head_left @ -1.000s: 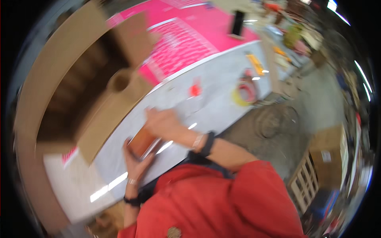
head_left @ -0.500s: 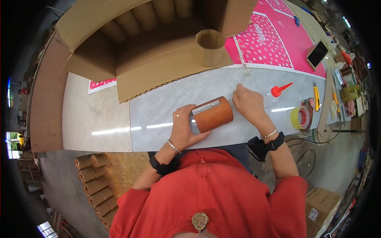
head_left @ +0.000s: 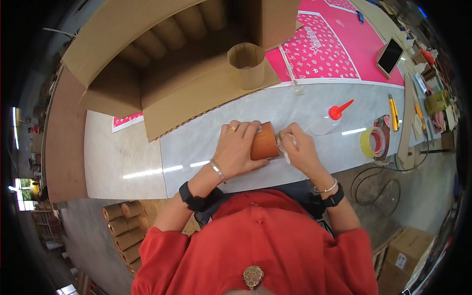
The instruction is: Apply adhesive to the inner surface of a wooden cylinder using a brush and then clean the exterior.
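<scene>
A brown-orange tube [head_left: 265, 141] lies on its side on the grey tabletop in front of me. My left hand [head_left: 239, 147] is wrapped over its left part, fingers across the top and thumb at the near side. At the tube's right end, my right hand [head_left: 298, 150] pinches a crumpled white piece [head_left: 286, 142], cloth or tissue; I cannot tell which. That white piece is against or very close to the tube's end. Beyond my right hand stands a clear squeeze bottle [head_left: 324, 125] with a red pointed nozzle [head_left: 340, 109].
An open cardboard box [head_left: 182, 83] holding several tubes fills the far left, with an upright cardboard tube [head_left: 247, 69] on its flap. Pink printed sheets [head_left: 322, 46] lie behind. At right are a phone [head_left: 390, 58], a yellow cutter [head_left: 393, 112] and yellow tape [head_left: 369, 142].
My left hand has shifted over the tube, covering more of it. My right hand has come down to the tube's right end, where the white piece now shows. The view has shifted slightly.
</scene>
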A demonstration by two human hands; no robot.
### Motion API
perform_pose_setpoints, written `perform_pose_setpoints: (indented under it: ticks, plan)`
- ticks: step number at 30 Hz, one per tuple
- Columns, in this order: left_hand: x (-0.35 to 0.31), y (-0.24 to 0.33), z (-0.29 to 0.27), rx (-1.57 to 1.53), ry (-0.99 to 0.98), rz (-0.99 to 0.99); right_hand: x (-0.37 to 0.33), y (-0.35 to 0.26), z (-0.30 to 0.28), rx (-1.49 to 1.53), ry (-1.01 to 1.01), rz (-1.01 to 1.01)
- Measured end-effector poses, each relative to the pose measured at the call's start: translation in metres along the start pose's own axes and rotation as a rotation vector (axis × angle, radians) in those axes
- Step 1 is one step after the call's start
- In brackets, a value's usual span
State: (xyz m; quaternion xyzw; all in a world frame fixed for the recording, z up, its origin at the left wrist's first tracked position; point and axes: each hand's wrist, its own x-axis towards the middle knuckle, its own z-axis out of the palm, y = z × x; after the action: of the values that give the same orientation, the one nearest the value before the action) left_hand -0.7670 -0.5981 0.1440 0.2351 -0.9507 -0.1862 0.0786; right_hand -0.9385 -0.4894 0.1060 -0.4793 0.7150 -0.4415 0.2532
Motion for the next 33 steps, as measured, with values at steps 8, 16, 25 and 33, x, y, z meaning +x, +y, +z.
perform_pose_setpoints:
  ticks: [8,16,25,33]
  plan:
    - [-0.037,-0.028,0.021,-0.815,0.299,-0.166,0.015,-0.040,-0.017,-0.033,0.017,-0.235]
    - [-0.045,-0.042,0.053,-0.790,0.355,-0.047,0.032,-0.086,0.060,-0.568,-0.120,-0.889]
    - [-0.041,-0.044,0.065,-0.746,0.484,0.044,0.007,-0.082,0.049,-0.535,-0.155,-0.970]
    - [-0.039,-0.034,0.057,-0.895,0.512,-0.072,0.039,-0.069,0.027,-0.752,-0.038,-0.815]
